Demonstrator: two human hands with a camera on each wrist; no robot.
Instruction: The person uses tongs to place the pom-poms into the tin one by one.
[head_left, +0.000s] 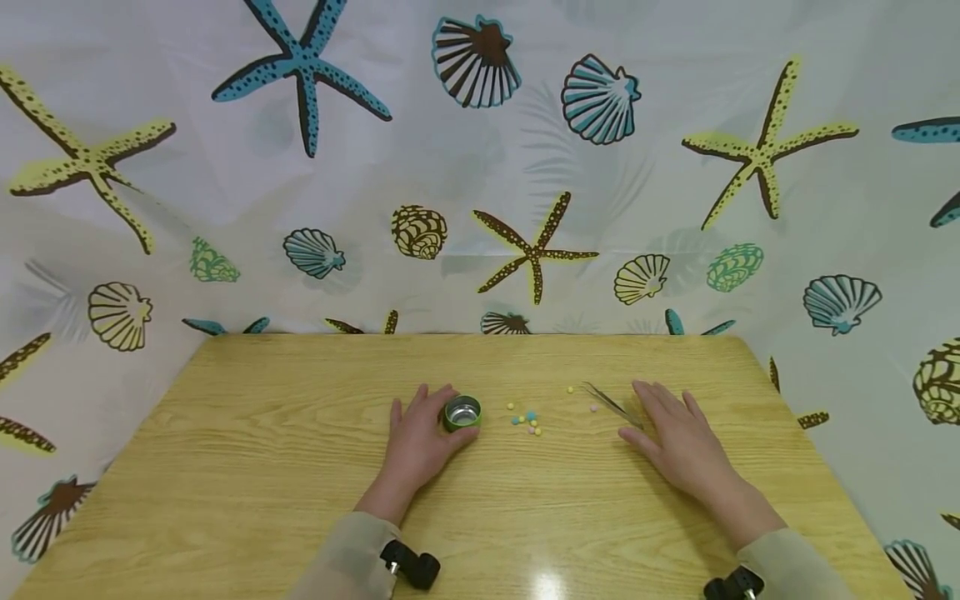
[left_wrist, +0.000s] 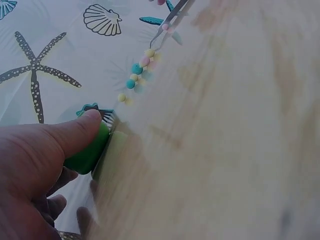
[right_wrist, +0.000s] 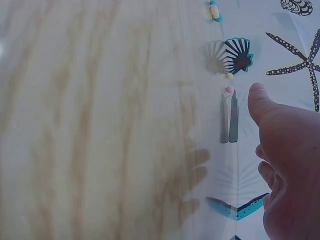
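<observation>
My left hand (head_left: 417, 443) grips a small round green tin (head_left: 462, 411), thumb on the near side and fingers behind it. The tin is open at the top, with a silvery inside. In the left wrist view the thumb lies along the green wall. My right hand (head_left: 685, 443) rests low over the table, fingers spread and relaxed, beside a pair of metal tweezers (head_left: 611, 403). The right wrist view has the tweezers (right_wrist: 233, 117) lying apart from the thumb. Between the hands lie several small round beads, among them a blue bead (head_left: 532, 415) and a yellow bead (head_left: 511, 406).
Two stray beads, a yellow one (head_left: 570, 389) and a pink one (head_left: 593, 408), lie near the tweezer tips. The wood-grain table (head_left: 262, 467) ends at the back against a white cloth (head_left: 360, 175) printed with starfish and shells.
</observation>
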